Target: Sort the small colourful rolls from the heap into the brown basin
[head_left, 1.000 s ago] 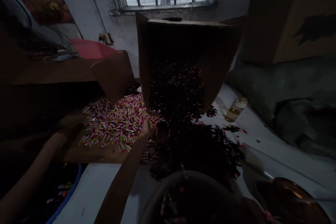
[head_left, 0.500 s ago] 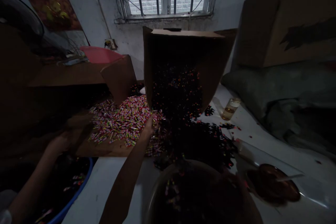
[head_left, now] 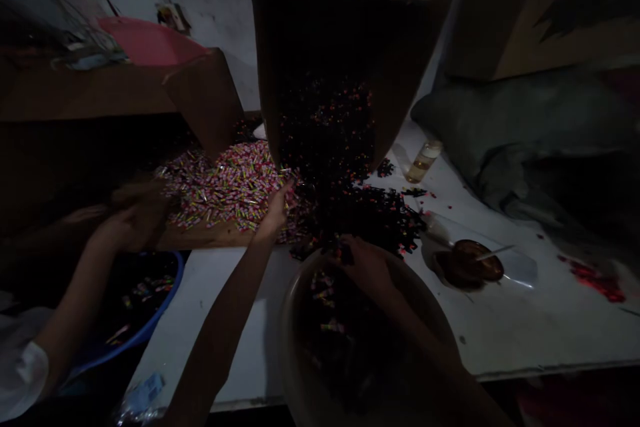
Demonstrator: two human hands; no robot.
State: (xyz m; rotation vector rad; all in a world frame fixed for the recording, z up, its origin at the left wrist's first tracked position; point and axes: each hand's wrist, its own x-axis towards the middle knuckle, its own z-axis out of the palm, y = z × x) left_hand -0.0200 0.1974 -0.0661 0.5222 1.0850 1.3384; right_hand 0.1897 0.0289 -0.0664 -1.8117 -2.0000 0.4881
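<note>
My left hand (head_left: 274, 210) reaches to the right edge of a heap of small pink, white and yellow tube-like pieces (head_left: 225, 187). Its thumb and fingers are drawn together at the heap; what they hold is too small to make out. Over the far rim of a large pale tub (head_left: 291, 300), my right hand (head_left: 367, 265) has its fingers closed around small dark pieces with red tips. A pile of similar dark pieces (head_left: 385, 213) lies just beyond it. Inside the tub are dark contents with a few coloured pieces (head_left: 324, 290).
A tilted cardboard box (head_left: 400, 80) spills dark pieces onto the white table (head_left: 220, 320). To the right are a glass jar (head_left: 424, 161) and a brown bowl (head_left: 463, 263) with a stick. At left, a co-worker's hand (head_left: 115, 230) is above a blue-rimmed tub (head_left: 175, 287).
My view has tilted downward. My right hand has moved from the tub's right side to its far rim, by the dark pile. My left hand stays at the pink heap.
</note>
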